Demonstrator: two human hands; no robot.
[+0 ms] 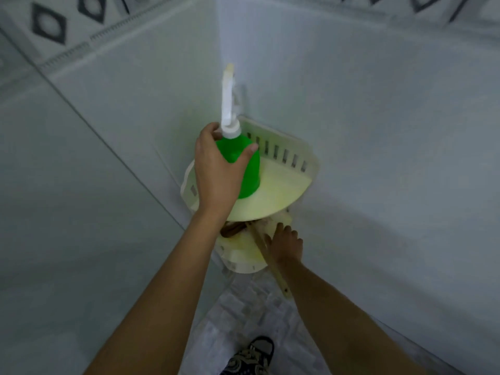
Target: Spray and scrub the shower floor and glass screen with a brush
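Observation:
A green spray bottle (250,171) with a white trigger head stands on the upper corner shelf (284,190). My left hand (216,169) is wrapped around the bottle's shoulder. On the lower shelf (240,259) lies a brush with a long wooden handle (273,266) that sticks out toward me. My right hand (285,243) rests on that handle near the brush head, fingers curled over it. The brush head is mostly hidden under the upper shelf. The shower floor (243,315) shows below, tiled in small pale squares.
Pale tiled walls (378,131) meet in the corner behind the shelves. A patterned border tile runs along the top. A glass or wall panel (67,212) is at the left. My foot in a patterned slipper (251,355) stands on the floor at the bottom.

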